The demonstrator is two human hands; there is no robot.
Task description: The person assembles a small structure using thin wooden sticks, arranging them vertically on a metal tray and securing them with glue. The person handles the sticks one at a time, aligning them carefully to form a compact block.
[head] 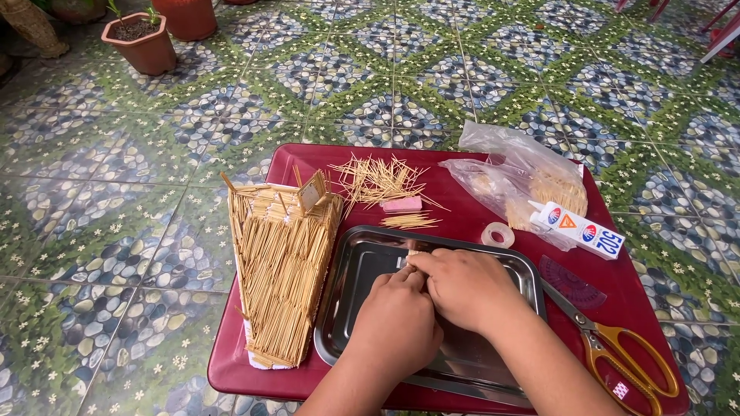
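Both my hands rest over a shallow steel tray (351,285) on a dark red table (478,223). My left hand (397,323) and my right hand (462,285) press together, fingertips meeting on a small pale piece made of toothpicks (412,253) at the tray's far side. Most of that piece is hidden under my fingers. To the left of the tray lies a long triangular model built of toothpicks (281,262), with a small square frame standing at its far end.
A loose pile of toothpicks (378,181), a pink eraser (402,204) and a tape roll (498,234) lie beyond the tray. A plastic bag (516,173), a glue tube (578,229), a protractor (570,281) and yellow-handled scissors (624,358) sit right. Clay pots (142,42) stand on the tiled floor.
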